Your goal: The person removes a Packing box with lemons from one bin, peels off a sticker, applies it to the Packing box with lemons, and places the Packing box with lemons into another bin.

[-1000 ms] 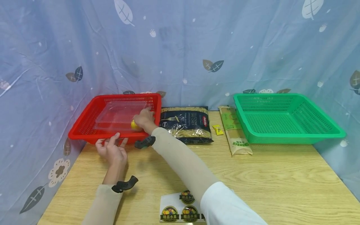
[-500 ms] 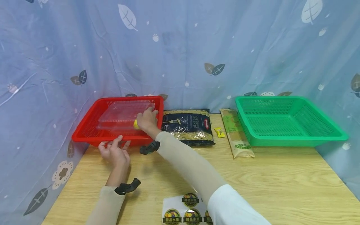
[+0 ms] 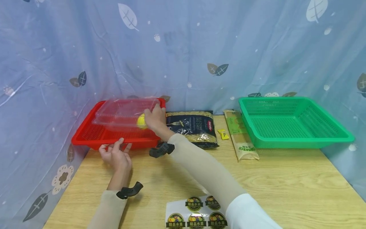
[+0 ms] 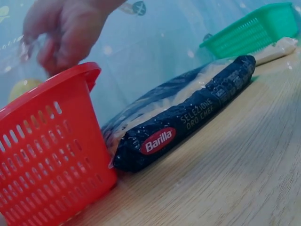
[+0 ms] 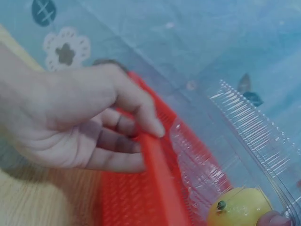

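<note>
My left hand [image 3: 116, 158] grips the front rim of the red plastic basket [image 3: 103, 142]; the right wrist view shows its thumb over the rim and its fingers curled below. My right hand [image 3: 157, 119] holds the right side of a clear plastic clamshell box [image 3: 123, 109], which is tilted over the basket. A yellow fruit [image 5: 237, 207] with a green stem end shows at the box's right front corner, against the right hand's fingers. Only the right thumb [image 5: 275, 219] shows in the right wrist view. In the left wrist view, the right hand is above the basket's corner.
Right of the red basket lies a Barilla pasta bag [image 3: 193, 127]. Beyond it are a small yellow packet [image 3: 223, 134], a long noodle pack [image 3: 240, 135] and a green basket [image 3: 297, 143]. A sticker sheet [image 3: 178, 207] lies at the front. A blue curtain [image 3: 183, 47] hangs behind.
My right hand has raised the clear box from inside the red basket to above its rim, the yellow fruit rising with it. My left hand stays on the basket's rim.
</note>
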